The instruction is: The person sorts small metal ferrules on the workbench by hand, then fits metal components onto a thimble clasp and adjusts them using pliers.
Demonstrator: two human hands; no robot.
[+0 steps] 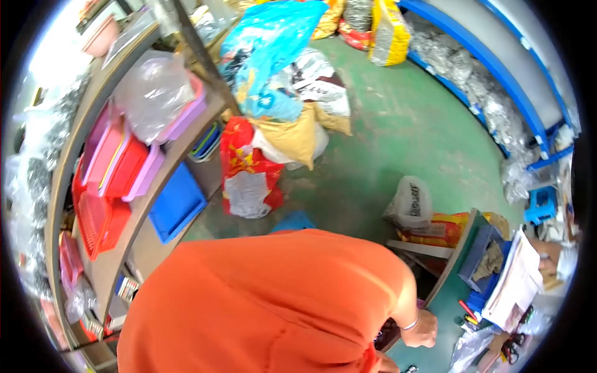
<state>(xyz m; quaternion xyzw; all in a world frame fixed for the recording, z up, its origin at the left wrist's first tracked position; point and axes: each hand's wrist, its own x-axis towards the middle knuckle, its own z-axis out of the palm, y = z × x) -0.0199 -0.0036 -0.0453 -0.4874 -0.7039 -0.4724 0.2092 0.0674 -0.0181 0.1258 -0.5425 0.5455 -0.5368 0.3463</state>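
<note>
An orange cloth shirt (267, 304) blocks much around two bare hands (421, 331), grip impossible to tell, apparently at a green tabletop (444, 306) bearing an open blue-grey box (469, 266).

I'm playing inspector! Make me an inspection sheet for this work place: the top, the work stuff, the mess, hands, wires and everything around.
Surface: green desk, crowded on the picture's right side.
Job's things: dark items beside the braceleted hand; too unclear to name.
Clutter: papers and a box on the desk; a blue bag and a red bag among others on the floor.
Grippers: bare hands; the braceleted one is curled at the desk; the other hand is partly out of view, grip unclear.
Cables: nothing seen.
Surroundings: green floor, shelf with red trays, blue rack.
</note>
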